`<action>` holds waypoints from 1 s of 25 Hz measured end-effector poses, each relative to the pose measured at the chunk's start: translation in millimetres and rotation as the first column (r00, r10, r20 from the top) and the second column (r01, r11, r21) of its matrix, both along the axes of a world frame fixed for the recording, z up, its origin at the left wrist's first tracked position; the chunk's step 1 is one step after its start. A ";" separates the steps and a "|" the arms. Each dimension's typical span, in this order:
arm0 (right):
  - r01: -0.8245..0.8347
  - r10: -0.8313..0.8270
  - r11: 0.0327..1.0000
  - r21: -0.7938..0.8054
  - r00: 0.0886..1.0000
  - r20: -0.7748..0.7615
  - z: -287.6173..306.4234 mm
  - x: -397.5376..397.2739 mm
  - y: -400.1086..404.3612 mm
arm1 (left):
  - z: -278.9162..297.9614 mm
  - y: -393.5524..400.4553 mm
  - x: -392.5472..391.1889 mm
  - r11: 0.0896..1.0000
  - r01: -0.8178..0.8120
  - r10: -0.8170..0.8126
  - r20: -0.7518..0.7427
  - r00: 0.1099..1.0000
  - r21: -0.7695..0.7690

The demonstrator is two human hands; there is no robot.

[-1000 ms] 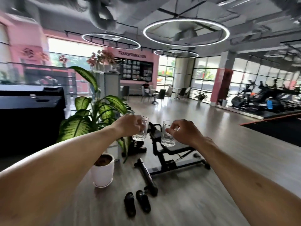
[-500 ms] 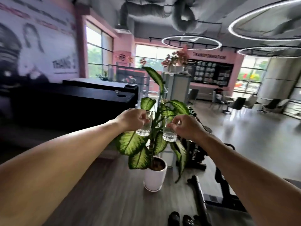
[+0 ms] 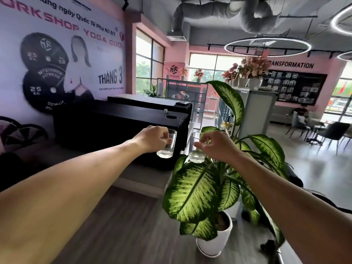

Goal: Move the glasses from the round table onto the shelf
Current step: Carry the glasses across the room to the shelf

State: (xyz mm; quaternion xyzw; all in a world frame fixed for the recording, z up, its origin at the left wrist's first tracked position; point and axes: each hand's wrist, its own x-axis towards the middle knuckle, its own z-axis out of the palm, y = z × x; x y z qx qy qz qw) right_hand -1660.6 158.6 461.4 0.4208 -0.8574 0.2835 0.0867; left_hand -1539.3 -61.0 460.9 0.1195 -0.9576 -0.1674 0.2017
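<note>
Since the earlier frames, view has swung left: black counter [image 3: 122, 119] now fills the middle, plant [image 3: 205, 187] lies lower right. Left hand [image 3: 152, 140] fingers curl round left glass [image 3: 167, 144]; right hand [image 3: 215, 144] fingertips pinch right glass [image 3: 196, 149]. Both glasses upright in mid-air, near each other, apart.

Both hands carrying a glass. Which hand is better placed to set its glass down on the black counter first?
Left, likely. The left hand holds its glass in front of the black counter; the right hand holds its glass over the potted plant, off the counter's end.
</note>
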 end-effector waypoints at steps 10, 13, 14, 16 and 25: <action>-0.038 0.037 0.999 -0.034 0.999 -0.033 -4.0 -180.8 -127.7 | -4.6 -107.4 -155.8 0.996 -0.091 0.091 0.018 0.996 -0.002; -0.055 0.053 0.998 -0.031 0.997 -0.052 1.4 -232.8 -165.9 | 1.6 -136.9 -197.6 0.990 -0.138 0.137 0.021 0.990 0.007; -0.065 0.063 0.998 -0.028 0.997 -0.054 3.8 -249.0 -179.5 | 4.1 -147.2 -210.9 0.988 -0.153 0.153 0.017 0.988 0.011; -0.087 0.085 0.996 -0.031 0.995 -0.054 6.4 -276.5 -207.5 | 8.2 -168.8 -233.1 0.983 -0.182 0.182 0.002 0.983 0.019; -0.194 0.193 0.981 -0.025 0.980 -0.041 -8.0 -374.1 -364.4 | 1.4 -297.3 -314.9 0.965 -0.260 0.261 -0.005 0.965 0.040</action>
